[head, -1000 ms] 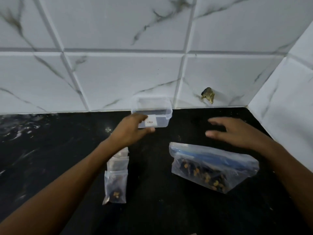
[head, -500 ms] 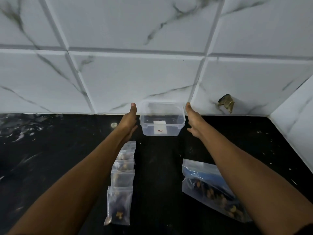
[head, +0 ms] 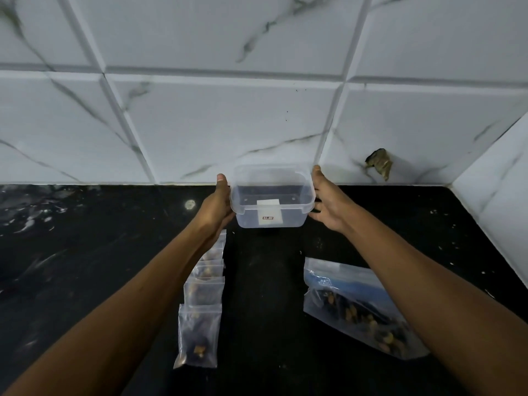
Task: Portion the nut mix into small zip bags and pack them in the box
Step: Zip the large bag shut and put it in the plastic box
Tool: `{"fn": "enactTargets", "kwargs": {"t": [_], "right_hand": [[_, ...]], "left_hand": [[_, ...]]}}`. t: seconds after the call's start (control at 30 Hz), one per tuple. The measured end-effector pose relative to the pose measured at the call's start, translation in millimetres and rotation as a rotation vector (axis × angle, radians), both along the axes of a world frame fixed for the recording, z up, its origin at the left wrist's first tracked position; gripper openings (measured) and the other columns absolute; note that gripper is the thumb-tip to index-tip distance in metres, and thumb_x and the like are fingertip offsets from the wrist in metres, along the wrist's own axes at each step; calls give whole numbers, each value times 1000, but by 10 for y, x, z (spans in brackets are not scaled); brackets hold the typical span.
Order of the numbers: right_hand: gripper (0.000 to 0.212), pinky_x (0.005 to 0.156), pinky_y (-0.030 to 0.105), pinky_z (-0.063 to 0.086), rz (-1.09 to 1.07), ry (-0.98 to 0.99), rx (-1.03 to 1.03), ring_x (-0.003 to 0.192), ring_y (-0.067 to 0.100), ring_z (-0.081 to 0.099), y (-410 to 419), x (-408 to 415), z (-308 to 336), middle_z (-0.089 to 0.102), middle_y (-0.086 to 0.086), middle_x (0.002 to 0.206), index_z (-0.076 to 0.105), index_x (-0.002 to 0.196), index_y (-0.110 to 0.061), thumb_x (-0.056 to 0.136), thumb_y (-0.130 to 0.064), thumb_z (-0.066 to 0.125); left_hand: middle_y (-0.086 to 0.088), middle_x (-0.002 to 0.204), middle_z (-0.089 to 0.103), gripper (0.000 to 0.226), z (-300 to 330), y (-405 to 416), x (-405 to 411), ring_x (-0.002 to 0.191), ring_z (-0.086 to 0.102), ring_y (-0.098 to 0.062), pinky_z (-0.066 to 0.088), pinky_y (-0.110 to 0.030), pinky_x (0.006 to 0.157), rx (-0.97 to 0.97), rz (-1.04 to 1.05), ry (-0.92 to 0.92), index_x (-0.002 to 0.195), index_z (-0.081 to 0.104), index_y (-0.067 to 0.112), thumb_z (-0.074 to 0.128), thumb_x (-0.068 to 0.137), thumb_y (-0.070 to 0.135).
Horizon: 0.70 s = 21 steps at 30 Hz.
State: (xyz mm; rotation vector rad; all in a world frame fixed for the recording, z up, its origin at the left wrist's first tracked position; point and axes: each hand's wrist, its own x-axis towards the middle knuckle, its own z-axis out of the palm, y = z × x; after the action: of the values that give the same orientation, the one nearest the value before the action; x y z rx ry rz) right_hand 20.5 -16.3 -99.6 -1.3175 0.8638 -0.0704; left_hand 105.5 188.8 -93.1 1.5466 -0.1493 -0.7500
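A clear plastic box (head: 271,215) with a white label stands at the back of the black counter, against the tiled wall, and nothing lies inside it. My left hand (head: 217,204) holds its left end, thumb up along the rim. My right hand (head: 328,204) holds its right end the same way. A row of several small zip bags (head: 200,332) with nuts in them lies under my left forearm. The large zip bag of nut mix (head: 357,307) lies to the right, partly covered by my right forearm.
The black counter (head: 85,252) runs left and toward me. White marble-look tiles (head: 228,124) form the back wall, and a side wall (head: 500,195) closes the right. A chipped hole (head: 380,162) marks the back wall right of the box.
Both hands reached forward from above the bags to the box, and now they have closed in from a small gap to hold its two ends.
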Motion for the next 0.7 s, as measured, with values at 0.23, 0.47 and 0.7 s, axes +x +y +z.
{"fn": "enactTargets", "kwargs": {"t": [0.23, 0.47, 0.7], "right_hand": [[69, 110, 44, 35, 116, 67, 27, 129, 30, 45, 151, -455, 103, 44, 13, 144, 35, 145, -14, 96, -62, 27], [70, 102, 40, 40, 124, 120, 71, 128, 31, 47, 250, -591, 14, 45, 16, 144, 38, 142, -10, 97, -61, 25], [74, 105, 44, 42, 148, 164, 79, 126, 33, 50, 251, -623, -171, 47, 18, 142, 33, 145, -12, 94, -65, 27]], "left_hand": [[-10, 146, 49, 66, -96, 355, -444, 134, 47, -22, 36, -36, 113, -24, -20, -15, 147, 39, 8, 12, 104, 50], [8, 108, 62, 60, -220, 447, -644, 107, 56, -9, 42, -28, 99, -64, -20, -4, 141, 45, 14, 12, 104, 48], [10, 104, 59, 42, -278, 448, -690, 100, 58, -8, 46, -21, 87, -6, -13, -34, 102, 53, 33, 14, 103, 49]]}}
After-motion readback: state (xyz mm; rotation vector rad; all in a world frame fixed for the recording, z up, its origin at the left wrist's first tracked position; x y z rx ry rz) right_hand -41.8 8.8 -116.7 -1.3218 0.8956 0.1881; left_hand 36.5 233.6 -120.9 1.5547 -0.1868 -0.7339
